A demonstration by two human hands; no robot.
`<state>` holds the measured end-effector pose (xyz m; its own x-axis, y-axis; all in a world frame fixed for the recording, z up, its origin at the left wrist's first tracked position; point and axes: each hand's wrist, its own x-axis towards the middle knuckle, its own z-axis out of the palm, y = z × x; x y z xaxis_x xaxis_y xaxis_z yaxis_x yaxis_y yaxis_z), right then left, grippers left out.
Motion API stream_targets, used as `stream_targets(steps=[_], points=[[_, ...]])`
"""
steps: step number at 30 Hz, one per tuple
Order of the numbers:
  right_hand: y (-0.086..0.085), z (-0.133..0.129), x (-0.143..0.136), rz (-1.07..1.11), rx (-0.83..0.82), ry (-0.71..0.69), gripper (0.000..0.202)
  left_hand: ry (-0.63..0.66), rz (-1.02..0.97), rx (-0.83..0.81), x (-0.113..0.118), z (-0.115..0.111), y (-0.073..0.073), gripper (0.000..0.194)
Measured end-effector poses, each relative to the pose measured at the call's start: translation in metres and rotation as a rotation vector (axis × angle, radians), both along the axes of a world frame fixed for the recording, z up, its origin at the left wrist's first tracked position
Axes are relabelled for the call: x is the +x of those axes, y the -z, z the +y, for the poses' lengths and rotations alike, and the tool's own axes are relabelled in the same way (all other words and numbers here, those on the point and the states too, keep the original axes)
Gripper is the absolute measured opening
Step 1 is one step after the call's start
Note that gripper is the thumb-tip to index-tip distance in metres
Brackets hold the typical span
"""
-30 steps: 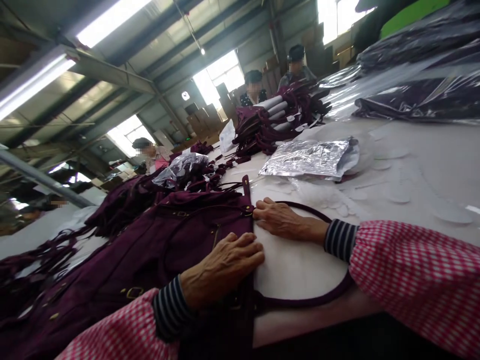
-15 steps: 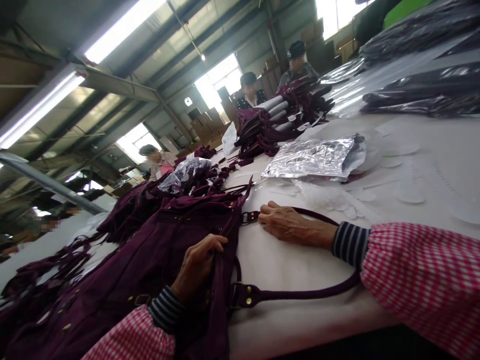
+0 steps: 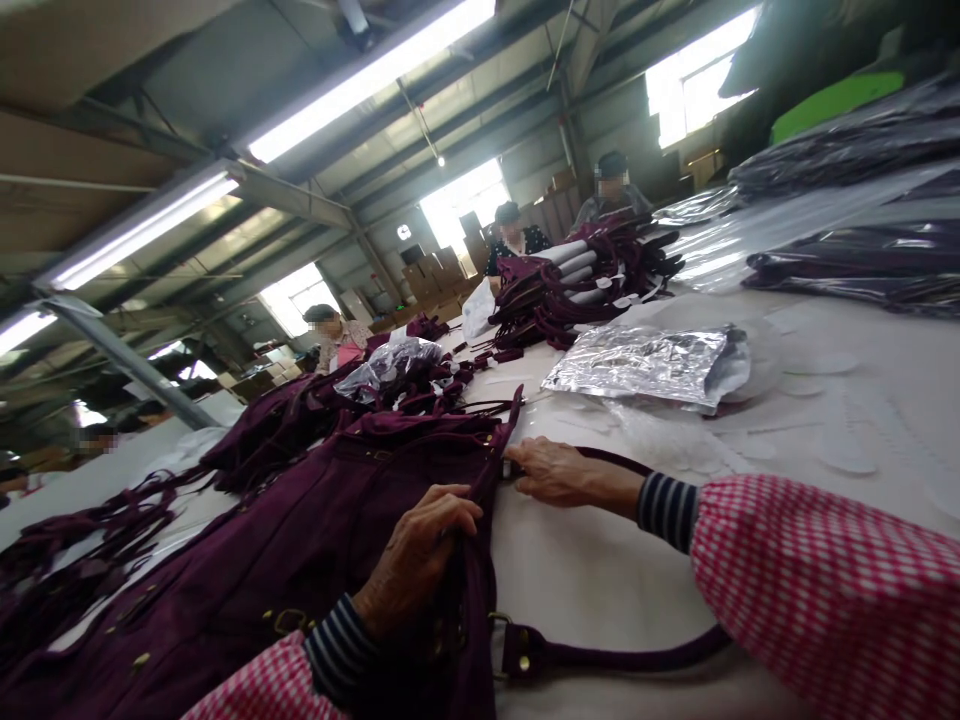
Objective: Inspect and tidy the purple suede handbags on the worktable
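A dark purple handbag with brass-coloured fittings lies on the white table, its top edge toward the right. My left hand is closed on that edge, fingers curled over the fabric. My right hand pinches the far end of a handle where it meets the bag, and its fingers hide the fitting there. The looped handle runs out to the right over the table, partly under my right sleeve. Its near end shows a ring and brass studs.
A silvery plastic packet and white paper scraps lie beyond my right hand. Behind are piled purple bags with straps. Plastic-wrapped bags are stacked at the right. Several people work at the far side.
My view has tilted up, so the table sits lower in it. My right hand has slid closer to the bag's edge and now covers the handle fitting. My left hand keeps its hold.
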<state>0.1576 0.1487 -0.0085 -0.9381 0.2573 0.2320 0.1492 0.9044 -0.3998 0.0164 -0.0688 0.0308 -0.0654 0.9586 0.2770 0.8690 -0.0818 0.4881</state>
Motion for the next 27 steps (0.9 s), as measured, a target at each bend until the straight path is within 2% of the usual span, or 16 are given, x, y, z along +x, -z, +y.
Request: stream_targets(steps=[4, 7, 9, 11, 14, 16, 18, 20, 21, 23, 25, 27], points=[[0.003, -0.034, -0.025, 0.126, 0.030, 0.122, 0.032, -0.055, -0.079, -0.043, -0.009, -0.002, 0.005, 0.026], [0.017, -0.052, -0.037, 0.184, 0.038, 0.186, 0.051, -0.146, -0.203, -0.074, -0.020, -0.006, 0.016, 0.020], [0.027, -0.057, -0.043, 0.224, 0.077, 0.176, 0.064, -0.191, -0.243, -0.107, -0.023, -0.006, 0.018, 0.018], [0.035, -0.057, -0.046, 0.275, 0.131, 0.151, 0.071, -0.199, -0.233, -0.149, -0.019, -0.004, 0.010, 0.018], [0.041, -0.055, -0.051, 0.325, 0.189, 0.117, 0.072, -0.159, -0.159, -0.226, -0.008, 0.011, -0.020, 0.019], [0.044, -0.054, -0.053, 0.325, 0.210, 0.113, 0.064, -0.177, -0.093, -0.260, -0.002, 0.031, -0.047, 0.018], [0.047, -0.054, -0.056, 0.340, 0.225, 0.123, 0.057, -0.248, 0.008, -0.232, -0.002, 0.061, -0.069, 0.018], [0.051, -0.054, -0.059, 0.366, 0.239, 0.142, 0.056, -0.335, 0.157, -0.180, -0.007, 0.098, -0.079, 0.020], [0.053, -0.053, -0.061, 0.372, 0.241, 0.152, 0.055, -0.384, 0.236, -0.169, -0.012, 0.118, -0.078, 0.022], [0.058, -0.052, -0.064, 0.365, 0.235, 0.169, 0.053, -0.452, 0.279, -0.183, -0.021, 0.158, -0.067, 0.028], [0.064, -0.050, -0.068, 0.357, 0.237, 0.176, 0.049, -0.494, 0.240, -0.210, -0.030, 0.194, -0.047, 0.034], [0.070, -0.047, -0.072, 0.364, 0.251, 0.172, 0.046, -0.513, 0.180, -0.231, -0.038, 0.222, -0.026, 0.030]])
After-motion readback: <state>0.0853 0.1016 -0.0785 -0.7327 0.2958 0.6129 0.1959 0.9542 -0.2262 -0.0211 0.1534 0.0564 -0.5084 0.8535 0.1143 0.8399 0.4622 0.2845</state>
